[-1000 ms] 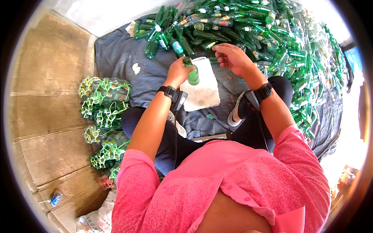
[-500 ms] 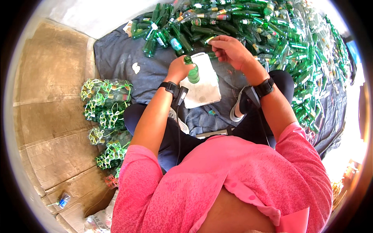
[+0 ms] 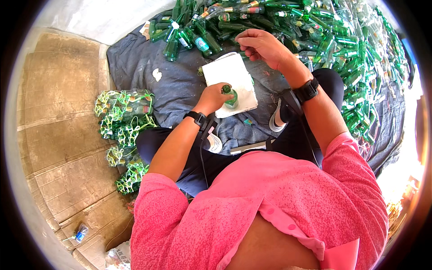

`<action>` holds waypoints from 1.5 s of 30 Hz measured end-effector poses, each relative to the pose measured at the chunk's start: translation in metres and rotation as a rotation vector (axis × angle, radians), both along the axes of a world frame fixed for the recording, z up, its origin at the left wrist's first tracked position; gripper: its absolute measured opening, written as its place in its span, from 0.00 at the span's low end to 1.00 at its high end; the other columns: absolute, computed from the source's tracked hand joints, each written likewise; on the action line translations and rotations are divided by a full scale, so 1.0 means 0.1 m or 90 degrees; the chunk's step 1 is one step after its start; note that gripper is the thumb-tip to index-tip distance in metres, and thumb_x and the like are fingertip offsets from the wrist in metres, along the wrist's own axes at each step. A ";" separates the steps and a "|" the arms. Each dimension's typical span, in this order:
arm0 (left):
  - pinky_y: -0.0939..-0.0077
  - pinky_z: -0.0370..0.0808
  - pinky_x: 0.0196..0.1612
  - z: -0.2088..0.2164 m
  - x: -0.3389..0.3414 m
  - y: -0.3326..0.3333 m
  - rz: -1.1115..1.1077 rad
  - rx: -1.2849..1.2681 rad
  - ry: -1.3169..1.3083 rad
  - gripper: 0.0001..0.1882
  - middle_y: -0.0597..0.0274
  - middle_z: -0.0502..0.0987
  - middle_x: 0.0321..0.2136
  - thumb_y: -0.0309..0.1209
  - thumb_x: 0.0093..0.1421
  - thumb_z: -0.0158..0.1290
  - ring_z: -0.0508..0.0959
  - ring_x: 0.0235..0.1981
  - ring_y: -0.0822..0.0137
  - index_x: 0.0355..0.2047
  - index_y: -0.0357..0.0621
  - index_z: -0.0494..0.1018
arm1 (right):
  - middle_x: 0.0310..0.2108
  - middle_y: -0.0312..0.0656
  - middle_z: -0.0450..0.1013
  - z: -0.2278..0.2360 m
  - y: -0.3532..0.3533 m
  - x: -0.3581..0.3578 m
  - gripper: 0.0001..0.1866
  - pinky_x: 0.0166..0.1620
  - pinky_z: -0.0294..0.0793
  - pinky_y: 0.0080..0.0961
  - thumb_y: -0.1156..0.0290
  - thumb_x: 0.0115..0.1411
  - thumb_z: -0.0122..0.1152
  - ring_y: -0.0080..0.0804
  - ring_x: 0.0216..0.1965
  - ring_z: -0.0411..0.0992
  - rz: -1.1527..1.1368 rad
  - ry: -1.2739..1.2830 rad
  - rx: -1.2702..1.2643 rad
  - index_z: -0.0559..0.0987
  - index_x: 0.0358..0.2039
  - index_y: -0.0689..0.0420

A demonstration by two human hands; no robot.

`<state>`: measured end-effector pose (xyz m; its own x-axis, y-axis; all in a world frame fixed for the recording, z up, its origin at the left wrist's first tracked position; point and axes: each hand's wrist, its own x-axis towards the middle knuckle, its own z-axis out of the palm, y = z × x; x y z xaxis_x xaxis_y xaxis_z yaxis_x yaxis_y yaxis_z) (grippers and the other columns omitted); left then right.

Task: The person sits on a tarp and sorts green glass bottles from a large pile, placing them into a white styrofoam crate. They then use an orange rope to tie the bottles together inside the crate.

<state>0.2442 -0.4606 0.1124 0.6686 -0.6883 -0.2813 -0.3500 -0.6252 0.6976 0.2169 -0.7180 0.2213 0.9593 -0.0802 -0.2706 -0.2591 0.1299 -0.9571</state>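
Note:
My left hand [image 3: 215,96] grips a green glass bottle [image 3: 231,97] that stands upright on a white cloth [image 3: 228,74] spread over a dark blue-grey sheet [image 3: 148,67]. My right hand [image 3: 260,45] hovers above the far edge of the cloth with fingers pinched together; I cannot tell whether something small sits between them. A large heap of green glass bottles [image 3: 315,36] lies just beyond and to the right of both hands. Both wrists wear black bands.
Several bottles bundled in yellow-green netting [image 3: 123,119] lie to my left on the worn tan floor [image 3: 58,135]. A small plastic bottle [image 3: 80,234] lies at the lower left. My crossed legs in dark trousers [image 3: 216,157] fill the space below the cloth.
The view has shifted slightly. My left hand keeps the bottle upright on the cloth. My right hand stays above the cloth's far edge, near the pile.

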 end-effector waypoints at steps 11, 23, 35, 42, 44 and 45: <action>0.62 0.78 0.43 0.20 -0.09 0.08 -0.072 0.085 -0.112 0.23 0.43 0.83 0.37 0.40 0.55 0.65 0.83 0.39 0.47 0.47 0.38 0.79 | 0.31 0.27 0.73 -0.05 0.00 -0.03 0.11 0.32 0.71 0.15 0.63 0.68 0.61 0.15 0.30 0.70 0.007 0.003 -0.004 0.80 0.46 0.54; 0.54 0.76 0.46 0.33 -0.18 0.03 -0.159 0.230 -0.181 0.20 0.46 0.82 0.37 0.42 0.58 0.61 0.81 0.42 0.45 0.45 0.41 0.78 | 0.31 0.28 0.73 -0.10 0.00 -0.01 0.11 0.32 0.71 0.16 0.64 0.68 0.61 0.16 0.29 0.70 0.025 0.015 0.000 0.79 0.46 0.55; 0.50 0.76 0.42 0.19 -0.16 -0.07 -0.157 0.139 -0.207 0.20 0.41 0.81 0.31 0.45 0.59 0.59 0.81 0.37 0.40 0.35 0.36 0.78 | 0.30 0.29 0.74 0.38 -0.45 -0.16 0.11 0.33 0.74 0.17 0.63 0.67 0.62 0.17 0.29 0.72 -0.020 -0.139 0.093 0.80 0.44 0.56; 0.52 0.77 0.46 0.19 -0.06 0.08 -0.139 0.162 -0.190 0.28 0.44 0.82 0.40 0.35 0.48 0.67 0.82 0.44 0.44 0.51 0.44 0.77 | 0.27 0.33 0.76 1.14 -1.23 -1.08 0.06 0.27 0.77 0.18 0.70 0.71 0.57 0.22 0.24 0.74 -0.167 -0.254 0.128 0.78 0.42 0.58; 0.53 0.78 0.48 0.30 -0.05 0.02 -0.167 0.207 -0.158 0.36 0.46 0.83 0.42 0.31 0.45 0.68 0.82 0.46 0.44 0.58 0.47 0.72 | 0.28 0.34 0.77 1.00 -1.54 -1.48 0.08 0.28 0.79 0.20 0.70 0.71 0.56 0.23 0.24 0.76 -0.244 -0.247 0.103 0.77 0.46 0.59; 0.54 0.78 0.48 0.39 -0.06 0.00 -0.170 0.219 -0.152 0.39 0.44 0.82 0.43 0.29 0.45 0.68 0.81 0.46 0.44 0.60 0.47 0.70 | 0.29 0.30 0.74 0.92 -1.62 -1.65 0.12 0.31 0.72 0.14 0.66 0.71 0.58 0.18 0.28 0.71 -0.242 -0.260 0.003 0.79 0.46 0.60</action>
